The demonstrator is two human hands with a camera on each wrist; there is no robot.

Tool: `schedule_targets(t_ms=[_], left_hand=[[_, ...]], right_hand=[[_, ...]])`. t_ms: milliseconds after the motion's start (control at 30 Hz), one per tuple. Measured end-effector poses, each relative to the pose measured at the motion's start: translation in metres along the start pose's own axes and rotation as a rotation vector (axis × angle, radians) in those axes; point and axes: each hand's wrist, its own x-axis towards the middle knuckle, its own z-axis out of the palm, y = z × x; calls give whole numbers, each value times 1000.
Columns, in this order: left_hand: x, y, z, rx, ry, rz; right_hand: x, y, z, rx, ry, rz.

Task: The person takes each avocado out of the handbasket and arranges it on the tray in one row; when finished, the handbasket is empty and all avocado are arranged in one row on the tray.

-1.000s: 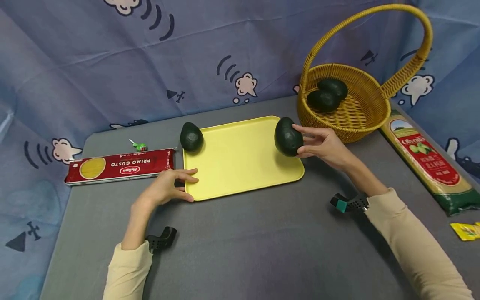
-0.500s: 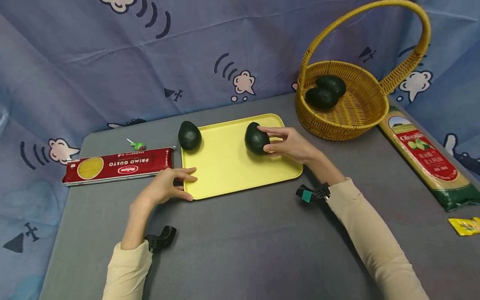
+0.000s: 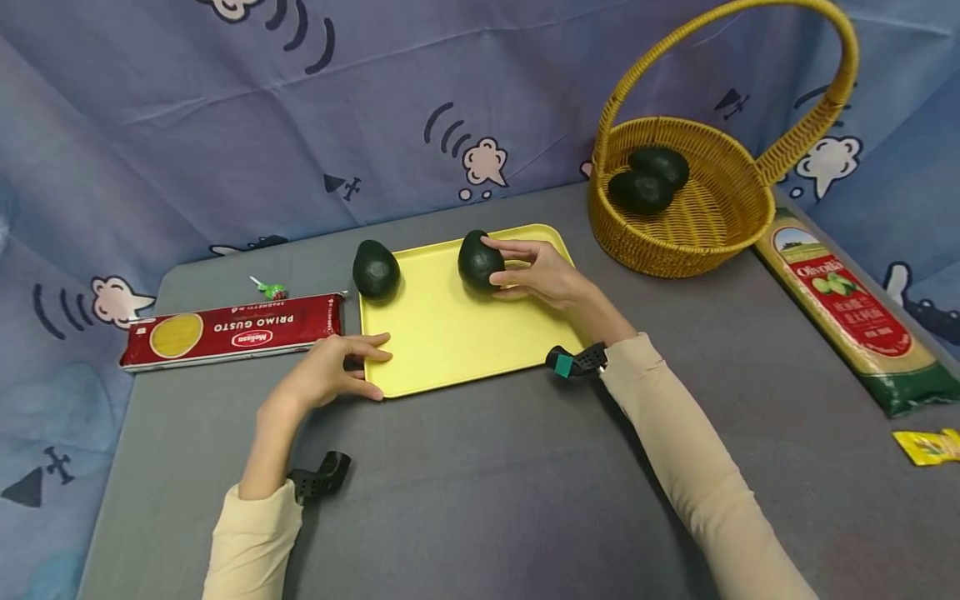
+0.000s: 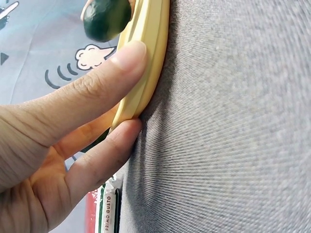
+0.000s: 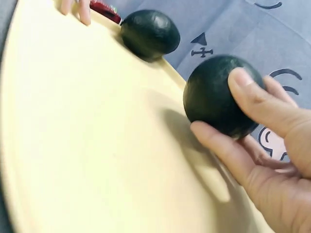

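Observation:
A dark green avocado [image 3: 480, 262] is gripped between the thumb and fingers of my right hand [image 3: 542, 275]. The right wrist view shows this avocado [image 5: 221, 94] held just above the tray, its shadow falling on the surface. My left hand [image 3: 330, 367] holds the near left corner of the yellow tray [image 3: 450, 350]. Up close in the left wrist view, the thumb [image 4: 104, 75] lies against the tray's rim [image 4: 148, 63] and another finger touches its outer edge. A second avocado [image 3: 376, 271] rests at the tray's far left corner.
At the back right stands a wicker basket [image 3: 678, 258] with a tall handle, two avocados [image 3: 641, 193] inside. A red spaghetti pack [image 3: 232, 332] and a green lollipop [image 3: 272, 290] lie left. On the right are an Olivoilà pasta bag [image 3: 855, 308] and a yellow wrapper [image 3: 930, 447].
My right hand has carried the avocado leftward, from the tray's right end near the basket to above its far middle part. The left hand keeps its hold on the tray corner.

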Motion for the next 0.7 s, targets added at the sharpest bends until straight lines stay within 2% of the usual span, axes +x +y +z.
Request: schedule_targets(t_ms=[267,500,700], left_hand=[[1,-1,-1,-12,-2,-12],[1,-2,-1,2,-11,-12],[2,-1,0,-1,-15,-18]], right_hand=[[19,0,9,-24,8,-11],[30,-3,18,-79,-37,-43],[38,-3,22,-145,-67,-36]])
